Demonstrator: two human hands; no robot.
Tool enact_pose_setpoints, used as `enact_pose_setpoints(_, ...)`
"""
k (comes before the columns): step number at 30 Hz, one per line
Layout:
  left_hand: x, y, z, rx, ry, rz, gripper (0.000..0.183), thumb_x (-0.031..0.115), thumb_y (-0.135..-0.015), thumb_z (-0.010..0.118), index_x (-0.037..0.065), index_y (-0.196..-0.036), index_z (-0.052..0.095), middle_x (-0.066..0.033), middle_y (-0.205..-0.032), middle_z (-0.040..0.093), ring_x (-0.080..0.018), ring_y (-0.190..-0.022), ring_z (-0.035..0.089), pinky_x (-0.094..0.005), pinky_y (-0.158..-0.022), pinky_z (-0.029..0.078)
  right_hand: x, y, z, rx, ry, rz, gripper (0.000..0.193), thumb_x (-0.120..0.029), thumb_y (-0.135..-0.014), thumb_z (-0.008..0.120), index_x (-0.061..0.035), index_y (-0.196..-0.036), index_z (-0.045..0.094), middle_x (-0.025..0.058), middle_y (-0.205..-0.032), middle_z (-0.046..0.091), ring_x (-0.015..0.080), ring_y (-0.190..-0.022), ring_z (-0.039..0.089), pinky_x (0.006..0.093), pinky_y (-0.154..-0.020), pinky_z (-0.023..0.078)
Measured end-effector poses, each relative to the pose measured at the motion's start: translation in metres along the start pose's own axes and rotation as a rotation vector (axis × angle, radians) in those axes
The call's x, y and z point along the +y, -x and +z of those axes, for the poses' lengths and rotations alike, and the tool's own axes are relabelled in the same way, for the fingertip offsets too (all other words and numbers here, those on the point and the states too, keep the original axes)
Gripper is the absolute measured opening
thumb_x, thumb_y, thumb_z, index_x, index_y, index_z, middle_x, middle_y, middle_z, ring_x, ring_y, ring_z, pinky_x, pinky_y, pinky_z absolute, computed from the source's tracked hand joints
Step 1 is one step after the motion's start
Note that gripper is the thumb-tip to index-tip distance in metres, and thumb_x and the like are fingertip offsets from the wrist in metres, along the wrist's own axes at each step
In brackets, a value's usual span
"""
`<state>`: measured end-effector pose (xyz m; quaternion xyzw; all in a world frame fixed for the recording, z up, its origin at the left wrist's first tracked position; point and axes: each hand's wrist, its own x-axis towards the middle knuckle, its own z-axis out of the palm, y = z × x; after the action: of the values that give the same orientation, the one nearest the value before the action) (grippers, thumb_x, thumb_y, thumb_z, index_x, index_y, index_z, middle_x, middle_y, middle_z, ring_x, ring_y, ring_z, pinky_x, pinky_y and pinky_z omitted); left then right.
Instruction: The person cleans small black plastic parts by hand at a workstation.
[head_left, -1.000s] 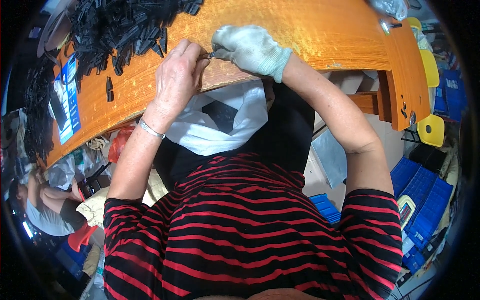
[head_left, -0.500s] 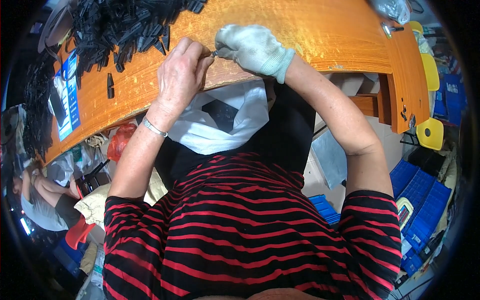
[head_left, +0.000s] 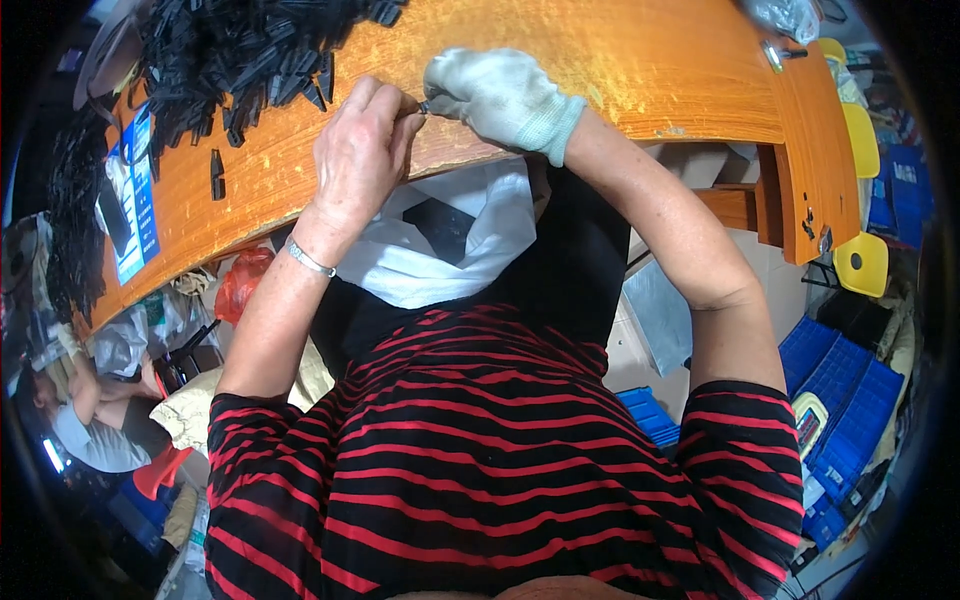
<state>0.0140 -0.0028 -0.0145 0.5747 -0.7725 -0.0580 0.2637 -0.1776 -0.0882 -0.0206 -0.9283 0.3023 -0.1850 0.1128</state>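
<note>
Bare left hand (head_left: 360, 150) and gloved right hand (head_left: 500, 95) pinch one small dark piece (head_left: 422, 106) together — best kept steady over the orange table (head_left: 620, 70).

An orange wooden surface (head_left: 650, 70) curves across the upper frame. A heap of black plastic parts (head_left: 240, 50) lies upper left. A blue printed sheet (head_left: 135, 200) rests at its left end.

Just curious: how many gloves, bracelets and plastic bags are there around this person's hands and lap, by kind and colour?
White glove: 1
Silver bracelet: 1
White plastic bag: 1
Red plastic bag: 1
Total: 4
</note>
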Motion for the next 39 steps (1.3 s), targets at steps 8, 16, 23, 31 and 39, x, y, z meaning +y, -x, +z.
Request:
enact_pose_setpoints(8, -0.0039, 0.0003, 0.0014, 0.002, 0.010, -0.017, 0.012, 0.015, -0.088, 0.072, 0.007, -0.094, 0.066, -0.0109, -0.095, 0.059, -0.0324, -0.088, 0.065, -0.0416, -0.073, 0.053, 0.0008, 0.0016, 0.0018, 0.008, 0.011, 0.012, 0.022, -0.027, -0.093, 0.067, -0.0080, -0.103, 0.068, 0.0140, -0.101, 0.070, 0.0343, -0.093, 0.069, 0.0430, -0.080, 0.056)
enact_pose_setpoints(16, -0.0039, 0.0003, 0.0002, 0.005, 0.020, -0.016, 0.013, 0.016, -0.088, 0.073, 0.007, -0.095, 0.066, -0.0106, -0.094, 0.060, -0.0321, -0.087, 0.065, -0.0415, -0.072, 0.053, -0.0003, 0.0010, 0.0016, 0.013, 0.027, 0.004, 0.023, -0.028, -0.093, 0.068, -0.0084, -0.105, 0.067, 0.0135, -0.101, 0.070, 0.0339, -0.093, 0.070, 0.0428, -0.079, 0.056)
enact_pose_setpoints(23, -0.0018, 0.0002, 0.0002, 0.000, 0.017, -0.032, 0.013, 0.016, -0.091, 0.072, 0.006, -0.096, 0.066, -0.0108, -0.095, 0.059, -0.0311, -0.086, 0.066, -0.0403, -0.070, 0.052, -0.0010, 0.0008, 0.0020, 0.005, 0.014, 0.018, 0.023, -0.027, -0.092, 0.069, -0.0086, -0.104, 0.067, 0.0130, -0.100, 0.069, 0.0340, -0.092, 0.070, 0.0430, -0.079, 0.056)
enact_pose_setpoints(31, -0.0033, -0.0013, 0.0004, -0.006, -0.003, -0.003, 0.012, 0.017, -0.090, 0.071, 0.008, -0.095, 0.067, -0.0098, -0.094, 0.060, -0.0318, -0.086, 0.065, -0.0412, -0.071, 0.054, -0.0003, 0.0012, 0.0028, 0.016, 0.025, -0.001, 0.023, -0.027, -0.092, 0.069, -0.0087, -0.105, 0.067, 0.0135, -0.101, 0.070, 0.0344, -0.093, 0.070, 0.0431, -0.079, 0.056)
enact_pose_setpoints(39, -0.0011, -0.0014, -0.0002, 0.010, 0.020, -0.003, 0.012, 0.016, -0.090, 0.073, 0.006, -0.096, 0.068, -0.0106, -0.094, 0.061, -0.0311, -0.084, 0.066, -0.0403, -0.070, 0.053, 0.0008, 0.0005, 0.0024, 0.026, 0.019, -0.019, 0.023, -0.027, -0.092, 0.068, -0.0082, -0.105, 0.067, 0.0144, -0.101, 0.070, 0.0351, -0.092, 0.070, 0.0432, -0.079, 0.056)
